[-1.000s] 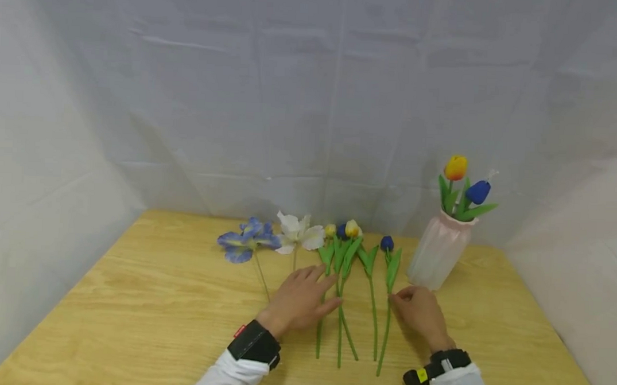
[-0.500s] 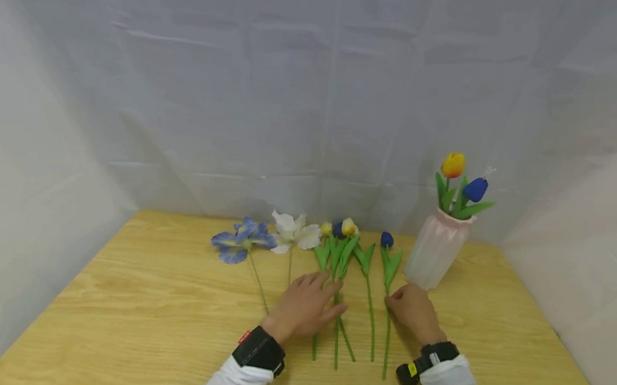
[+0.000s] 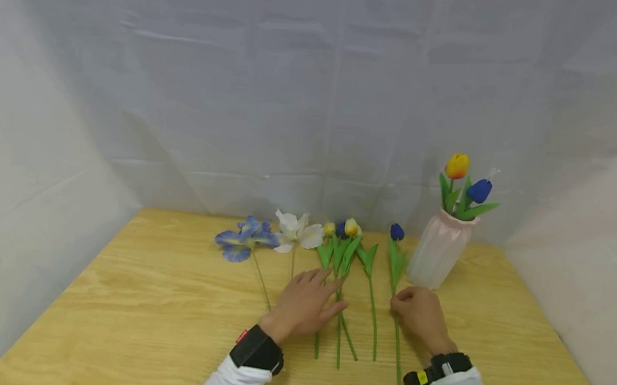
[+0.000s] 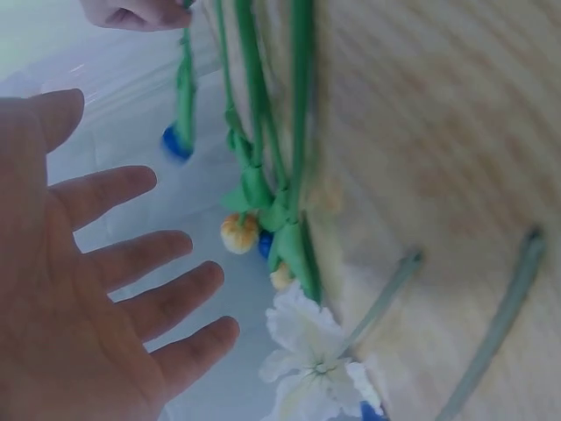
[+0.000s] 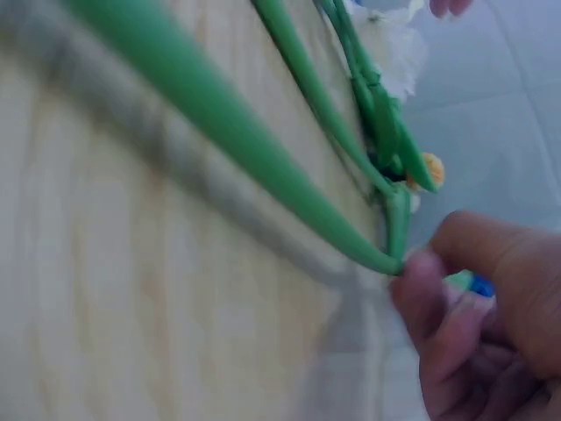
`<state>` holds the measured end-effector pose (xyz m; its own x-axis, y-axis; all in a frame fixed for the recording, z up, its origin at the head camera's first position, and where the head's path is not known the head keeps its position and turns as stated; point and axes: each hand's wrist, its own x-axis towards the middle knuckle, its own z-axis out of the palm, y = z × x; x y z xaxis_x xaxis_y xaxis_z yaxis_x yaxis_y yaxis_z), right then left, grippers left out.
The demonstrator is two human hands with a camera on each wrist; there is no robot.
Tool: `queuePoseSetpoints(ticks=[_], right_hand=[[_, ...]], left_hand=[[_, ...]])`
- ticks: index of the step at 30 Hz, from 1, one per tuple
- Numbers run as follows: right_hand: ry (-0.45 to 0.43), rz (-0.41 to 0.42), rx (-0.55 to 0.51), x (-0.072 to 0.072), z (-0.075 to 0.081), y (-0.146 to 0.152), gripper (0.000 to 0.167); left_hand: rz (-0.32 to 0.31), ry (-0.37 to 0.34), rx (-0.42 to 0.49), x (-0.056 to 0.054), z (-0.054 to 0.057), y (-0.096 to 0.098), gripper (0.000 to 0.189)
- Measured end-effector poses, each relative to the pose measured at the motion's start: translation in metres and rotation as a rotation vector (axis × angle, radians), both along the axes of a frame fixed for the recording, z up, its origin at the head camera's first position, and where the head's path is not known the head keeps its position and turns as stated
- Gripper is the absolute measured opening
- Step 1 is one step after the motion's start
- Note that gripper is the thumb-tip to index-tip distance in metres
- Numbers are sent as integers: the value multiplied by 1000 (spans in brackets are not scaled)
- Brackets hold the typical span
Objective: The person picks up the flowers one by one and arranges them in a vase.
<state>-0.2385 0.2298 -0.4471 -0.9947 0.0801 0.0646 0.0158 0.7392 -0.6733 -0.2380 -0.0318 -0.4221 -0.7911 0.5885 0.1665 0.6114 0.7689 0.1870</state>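
My right hand [image 3: 421, 313] pinches the green stem of a blue tulip [image 3: 397, 233] between thumb and fingertips, just below its leaves. In the right wrist view the tulip stem [image 5: 254, 162] slants up from the fingertips, with its shadow beside it on the wood. My left hand [image 3: 306, 303] hovers palm down over several tulip stems, its fingers spread; the left wrist view shows the open palm [image 4: 88, 289] apart from them. Beneath and beyond it lie a yellow-and-white tulip [image 3: 351, 227], a white iris [image 3: 298, 232] and a blue-violet iris [image 3: 247, 238].
At the back right stands a ribbed white-and-pink vase [image 3: 437, 252] holding an orange-yellow tulip [image 3: 456, 166] and another blue tulip [image 3: 480, 191]. A wooden table [image 3: 143, 311] lies under everything. Grey-white cloth [image 3: 271, 99] hangs behind and at both sides.
The blue tulip in my right hand has shifted right, nearer the vase, and its stem end has swung right. My left hand stays almost in place over the stems.
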Motion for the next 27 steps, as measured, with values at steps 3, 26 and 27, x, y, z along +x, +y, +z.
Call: queuePoseSetpoints(ticks=[3, 26, 27], right_hand=[[23, -7, -109, 3, 11, 0, 13], [432, -22, 91, 34, 81, 25, 20], [439, -29, 102, 35, 82, 28, 21]], left_hand=[[4, 22, 17, 1, 7, -1, 53], [-26, 115, 75, 4, 36, 12, 54], [-26, 112, 78, 5, 37, 13, 54]])
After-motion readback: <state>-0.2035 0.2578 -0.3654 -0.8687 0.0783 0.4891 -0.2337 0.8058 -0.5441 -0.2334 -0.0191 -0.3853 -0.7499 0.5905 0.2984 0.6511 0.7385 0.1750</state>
